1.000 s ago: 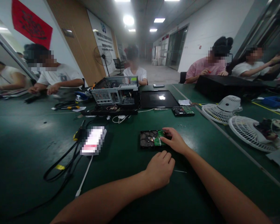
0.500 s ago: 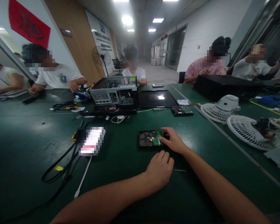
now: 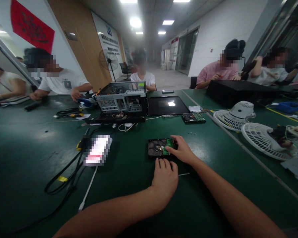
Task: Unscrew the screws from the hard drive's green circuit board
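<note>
Partly under right hand (image 3: 184, 152), hard drive (image 3: 155, 148)

No text we're reading for sure. We're seeing brushed dark characters on red banner (image 3: 32, 28), too blurred to make out. We're spotting blue logo (image 3: 109, 31) above rows of dark lettering on white wall sign (image 3: 109, 56), too small to read. Phone screen (image 3: 98, 149) we're finding pixelated, shirt print (image 3: 67, 83) we're finding illegible.
</note>
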A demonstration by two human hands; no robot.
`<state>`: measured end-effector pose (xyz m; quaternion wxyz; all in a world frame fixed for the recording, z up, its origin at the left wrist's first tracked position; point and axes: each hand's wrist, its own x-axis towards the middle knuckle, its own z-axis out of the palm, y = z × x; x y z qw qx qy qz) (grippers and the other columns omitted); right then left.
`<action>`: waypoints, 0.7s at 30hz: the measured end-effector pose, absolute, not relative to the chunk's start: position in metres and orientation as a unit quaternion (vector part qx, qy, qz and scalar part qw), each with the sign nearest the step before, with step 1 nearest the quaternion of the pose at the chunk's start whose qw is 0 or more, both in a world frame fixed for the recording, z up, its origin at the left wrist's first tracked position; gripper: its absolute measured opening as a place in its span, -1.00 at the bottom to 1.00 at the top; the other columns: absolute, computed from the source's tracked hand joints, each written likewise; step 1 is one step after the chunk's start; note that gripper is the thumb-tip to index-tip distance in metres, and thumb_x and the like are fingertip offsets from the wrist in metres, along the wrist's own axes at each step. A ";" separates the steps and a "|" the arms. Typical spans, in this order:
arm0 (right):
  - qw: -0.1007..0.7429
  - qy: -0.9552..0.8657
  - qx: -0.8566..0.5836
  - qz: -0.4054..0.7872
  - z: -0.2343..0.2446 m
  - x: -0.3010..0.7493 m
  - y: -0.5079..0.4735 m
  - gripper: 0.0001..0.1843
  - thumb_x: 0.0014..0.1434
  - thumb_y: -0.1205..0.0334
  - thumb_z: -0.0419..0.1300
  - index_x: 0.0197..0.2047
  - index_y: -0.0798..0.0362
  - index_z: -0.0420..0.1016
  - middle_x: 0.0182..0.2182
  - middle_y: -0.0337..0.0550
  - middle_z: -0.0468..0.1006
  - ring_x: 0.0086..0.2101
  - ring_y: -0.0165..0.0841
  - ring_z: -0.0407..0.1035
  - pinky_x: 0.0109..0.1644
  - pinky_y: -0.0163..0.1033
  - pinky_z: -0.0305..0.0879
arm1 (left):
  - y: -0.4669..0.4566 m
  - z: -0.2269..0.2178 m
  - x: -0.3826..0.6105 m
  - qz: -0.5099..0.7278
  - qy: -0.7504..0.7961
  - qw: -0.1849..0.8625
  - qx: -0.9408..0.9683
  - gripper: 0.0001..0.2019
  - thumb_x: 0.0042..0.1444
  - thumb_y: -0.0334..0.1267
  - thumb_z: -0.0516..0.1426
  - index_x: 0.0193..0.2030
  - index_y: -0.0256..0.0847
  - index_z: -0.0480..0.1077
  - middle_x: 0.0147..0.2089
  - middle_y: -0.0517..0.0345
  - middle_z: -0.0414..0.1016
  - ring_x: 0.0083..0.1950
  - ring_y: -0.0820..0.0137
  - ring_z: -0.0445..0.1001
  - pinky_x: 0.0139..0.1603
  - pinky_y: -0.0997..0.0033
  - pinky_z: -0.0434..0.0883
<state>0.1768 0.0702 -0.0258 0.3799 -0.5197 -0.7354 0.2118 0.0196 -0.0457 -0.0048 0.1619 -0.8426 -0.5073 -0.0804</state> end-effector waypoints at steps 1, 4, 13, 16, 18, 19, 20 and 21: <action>0.377 -0.735 -0.521 0.213 -0.025 0.177 0.070 -0.33 0.15 -0.04 0.35 0.26 -0.03 0.34 0.14 0.06 0.38 0.15 -0.08 0.36 0.30 0.12 0.32 | -0.045 -0.004 0.019 -0.078 -0.509 0.163 -0.842 -0.71 0.30 -0.35 0.06 0.10 -0.31 0.45 0.03 -0.25 0.55 0.09 0.01 0.48 0.18 -0.13 0.33; 0.367 -0.735 -0.526 0.219 -0.022 0.177 0.070 -0.34 0.16 -0.01 0.34 0.26 0.00 0.34 0.16 0.09 0.37 0.15 -0.07 0.36 0.29 0.11 0.32 | -0.042 -0.003 0.017 -0.075 -0.509 0.152 -0.844 -0.70 0.32 -0.36 0.05 0.12 -0.36 0.45 0.01 -0.28 0.55 0.09 0.01 0.48 0.20 -0.12 0.32; 0.364 -0.725 -0.547 0.205 -0.021 0.189 0.077 -0.40 0.15 0.08 0.32 0.24 0.00 0.37 0.14 0.07 0.39 0.17 -0.08 0.32 0.30 0.10 0.27 | -0.030 0.003 0.012 -0.081 -0.485 0.116 -0.863 -0.71 0.33 -0.33 0.06 0.11 -0.37 0.45 0.01 -0.25 0.53 0.14 0.05 0.45 0.35 -0.20 0.15; 0.370 -0.724 -0.548 0.197 -0.024 0.192 0.078 -0.42 0.15 0.09 0.31 0.22 0.00 0.39 0.12 0.06 0.41 0.16 -0.08 0.31 0.31 0.10 0.26 | -0.020 0.003 0.009 -0.086 -0.482 0.104 -0.866 -0.72 0.34 -0.35 0.05 0.10 -0.35 0.44 0.01 -0.20 0.54 0.13 0.09 0.46 0.36 -0.15 0.16; 0.383 -0.719 -0.545 0.196 -0.024 0.193 0.078 -0.47 0.19 0.07 0.27 0.20 -0.01 0.41 0.09 0.04 0.43 0.13 -0.11 0.33 0.30 0.09 0.26 | -0.016 0.003 0.007 -0.098 -0.477 0.097 -0.868 -0.75 0.32 -0.37 0.05 0.05 -0.34 0.46 0.00 -0.17 0.54 0.11 0.11 0.47 0.33 -0.10 0.22; 0.396 -0.713 -0.545 0.197 -0.024 0.193 0.077 -0.50 0.21 0.06 0.25 0.19 -0.01 0.43 0.07 0.03 0.44 0.11 -0.13 0.35 0.29 0.08 0.27 | -0.014 0.005 0.007 -0.106 -0.474 0.094 -0.869 -0.78 0.31 -0.39 0.05 0.01 -0.34 0.46 -0.03 -0.16 0.54 0.08 0.12 0.48 0.29 -0.07 0.26; 0.413 -0.704 -0.543 0.199 -0.022 0.194 0.077 -0.53 0.23 0.05 0.22 0.17 -0.01 0.44 0.05 0.02 0.44 0.09 -0.15 0.36 0.27 0.07 0.29 | -0.012 0.006 0.006 -0.117 -0.469 0.092 -0.871 -0.80 0.29 -0.40 0.06 -0.03 -0.33 0.47 -0.05 -0.14 0.54 0.05 0.12 0.49 0.25 -0.04 0.31; 0.432 -0.693 -0.542 0.199 -0.018 0.194 0.077 -0.57 0.25 0.03 0.20 0.14 -0.01 0.47 0.04 0.02 0.45 0.07 -0.16 0.37 0.25 0.06 0.31 | -0.011 0.009 0.004 -0.130 -0.460 0.089 -0.874 -0.83 0.28 -0.40 0.07 -0.07 -0.32 0.47 -0.09 -0.13 0.54 0.01 0.12 0.50 0.20 -0.01 0.36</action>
